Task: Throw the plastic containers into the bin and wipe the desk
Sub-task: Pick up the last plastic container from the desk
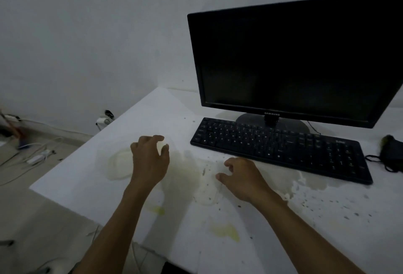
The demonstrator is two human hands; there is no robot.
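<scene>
Translucent thin plastic containers, two: one [118,164] under and left of the left hand [150,160], another [207,186] just left of the right hand [244,178], both on the stained white counter [87,197] in front of the black keyboard [279,149]. Likely light, flimsy, maybe slick from the spill; take by rims. Left grip curled over its container, contact unclear; right fingers loosely curled, holding nothing.

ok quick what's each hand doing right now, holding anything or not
Left hand: fingers curled round a clear plastic container on the desk.
Right hand: fingers curled above another clear container; grip cannot be told.
</scene>
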